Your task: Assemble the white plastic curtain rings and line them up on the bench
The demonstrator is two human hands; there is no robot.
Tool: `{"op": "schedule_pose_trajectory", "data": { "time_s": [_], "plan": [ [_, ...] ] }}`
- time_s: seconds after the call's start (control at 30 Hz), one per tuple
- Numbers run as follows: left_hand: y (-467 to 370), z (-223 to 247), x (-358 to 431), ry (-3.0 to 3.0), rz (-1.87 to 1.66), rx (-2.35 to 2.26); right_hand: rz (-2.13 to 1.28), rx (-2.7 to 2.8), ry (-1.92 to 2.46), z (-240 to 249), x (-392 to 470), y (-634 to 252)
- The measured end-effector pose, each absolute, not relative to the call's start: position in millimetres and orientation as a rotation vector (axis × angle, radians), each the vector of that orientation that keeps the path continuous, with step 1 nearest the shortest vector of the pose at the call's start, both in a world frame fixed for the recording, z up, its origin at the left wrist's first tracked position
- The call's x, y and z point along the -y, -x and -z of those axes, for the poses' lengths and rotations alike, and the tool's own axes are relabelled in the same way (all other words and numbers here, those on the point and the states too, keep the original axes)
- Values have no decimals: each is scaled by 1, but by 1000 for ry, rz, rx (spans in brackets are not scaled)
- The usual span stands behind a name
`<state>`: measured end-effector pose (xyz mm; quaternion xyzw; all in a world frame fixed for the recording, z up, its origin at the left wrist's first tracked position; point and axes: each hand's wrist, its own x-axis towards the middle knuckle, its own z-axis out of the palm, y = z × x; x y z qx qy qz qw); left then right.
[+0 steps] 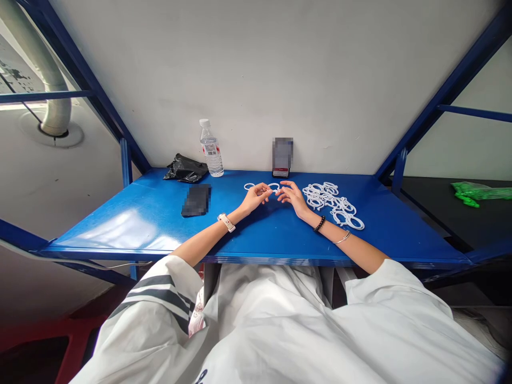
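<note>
My left hand (257, 197) pinches a white plastic ring (274, 185) between thumb and fingertips, just above the blue table. Across from it, my right hand (294, 199) has its fingers apart, the tips close to the ring's right side. Whether they touch the ring is too small to tell. Another white ring (248, 186) lies on the table behind my left hand. To the right of my right hand spreads a loose pile of white rings (328, 198), several overlapping each other.
Against the wall stand a water bottle (212, 149) and an upright, blurred phone-like object (282, 157). A crumpled black plastic bag (186, 168) and a blurred dark flat object (196, 200) lie on the left of the blue table (280, 237). Green items in clear plastic (480, 192) rest on the right-hand surface.
</note>
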<state>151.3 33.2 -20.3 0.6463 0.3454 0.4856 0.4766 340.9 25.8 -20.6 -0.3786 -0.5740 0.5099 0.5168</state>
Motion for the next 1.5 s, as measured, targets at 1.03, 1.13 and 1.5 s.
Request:
{"op": "schedule_pose_trajectory", "data": {
  "time_s": [1.03,1.13,1.5],
  "plan": [
    [-147,12,-29,-2035,-1325,-966,-795,1694,989,22,-18,-336],
    [-147,11,-27,-2016,-1314,-983,-720,1720,993,22,-18,-336],
    [-149,12,-23,-1928,-1335,-943,-663,1727,986,18,-14,-336]
  ]
}}
